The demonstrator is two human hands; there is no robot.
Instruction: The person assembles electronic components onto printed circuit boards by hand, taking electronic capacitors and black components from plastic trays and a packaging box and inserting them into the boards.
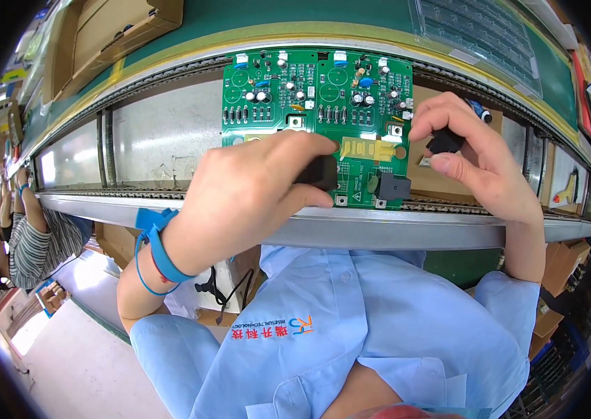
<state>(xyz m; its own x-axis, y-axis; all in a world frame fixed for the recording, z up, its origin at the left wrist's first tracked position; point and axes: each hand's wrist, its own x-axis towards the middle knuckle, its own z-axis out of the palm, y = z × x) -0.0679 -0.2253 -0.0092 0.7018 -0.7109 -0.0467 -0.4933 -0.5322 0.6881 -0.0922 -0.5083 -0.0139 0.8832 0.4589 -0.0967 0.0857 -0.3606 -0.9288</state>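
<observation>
A green circuit board (362,126) lies across the conveyor rails in front of me, set with capacitors, resistors and small white connectors. My left hand (253,185), with a blue band at the wrist, reaches over the board's near left part. Its thumb and fingers pinch a black block-shaped component (320,173) at the board's surface; whether it is seated cannot be seen. Just right of the board, my right hand (480,153) grips another black component (443,142) between bent fingers and thumb. A similar black block (393,187) sits on the board's near right corner.
Metal conveyor rails with chains (163,75) run left to right. Beyond them are a cardboard box (110,31) and a clear plastic tray (477,45). Beneath the board's right side lies cardboard. A co-worker in a striped sleeve (47,241) is at the far left.
</observation>
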